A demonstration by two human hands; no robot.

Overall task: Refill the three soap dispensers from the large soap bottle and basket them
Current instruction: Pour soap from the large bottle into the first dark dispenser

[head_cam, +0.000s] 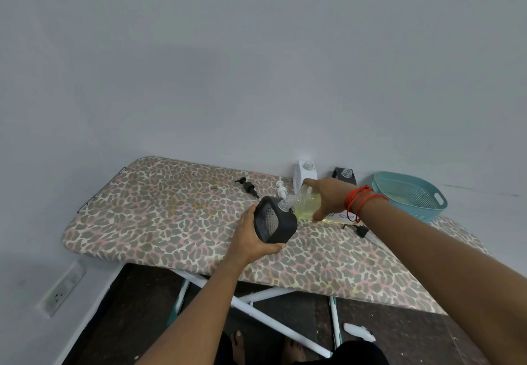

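Right hand (328, 198) tips soap bottle (306, 203) into left hand (252, 239)'s black dispenser (275, 222).

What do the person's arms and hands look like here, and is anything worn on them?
The left forearm and right forearm are bare, with no sleeves in view. Neither the left hand nor the right hand wears a glove. A red-orange thread is wound several times round the right wrist, with loose strands. No watch or ring shows.

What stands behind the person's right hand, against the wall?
A white square plastic soap dispenser and a black square plastic soap dispenser, both without pumps. The right hand covers their lower parts.
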